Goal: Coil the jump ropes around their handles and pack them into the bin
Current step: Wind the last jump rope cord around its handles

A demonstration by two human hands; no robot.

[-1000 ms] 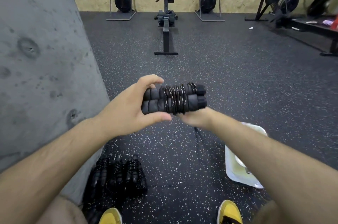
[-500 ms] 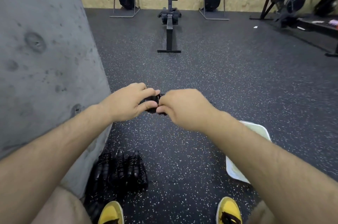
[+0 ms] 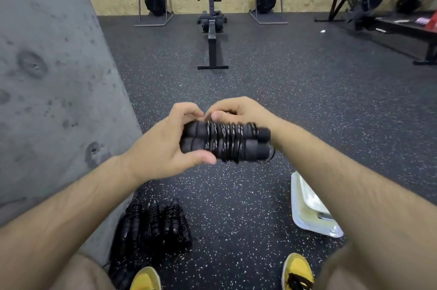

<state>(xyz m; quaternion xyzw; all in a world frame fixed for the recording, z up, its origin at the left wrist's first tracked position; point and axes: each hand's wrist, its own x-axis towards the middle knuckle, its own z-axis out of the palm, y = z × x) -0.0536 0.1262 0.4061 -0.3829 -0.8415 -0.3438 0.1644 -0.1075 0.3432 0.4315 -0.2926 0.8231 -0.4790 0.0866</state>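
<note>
The right hand had shifted up the black foam-handled jump rope, fingers curled onto its top coils; the left hand gripped its handle ends, mid-air. Winding looked nearly done; coiled black ropes lay unpacked at the floor's left edge, outside the white plastic bin

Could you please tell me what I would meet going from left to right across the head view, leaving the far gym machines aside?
Concrete wall → pile of coiled jump ropes on the floor → held jump rope → white bin. The hands and shoes overlap these, so they are left out.
</note>
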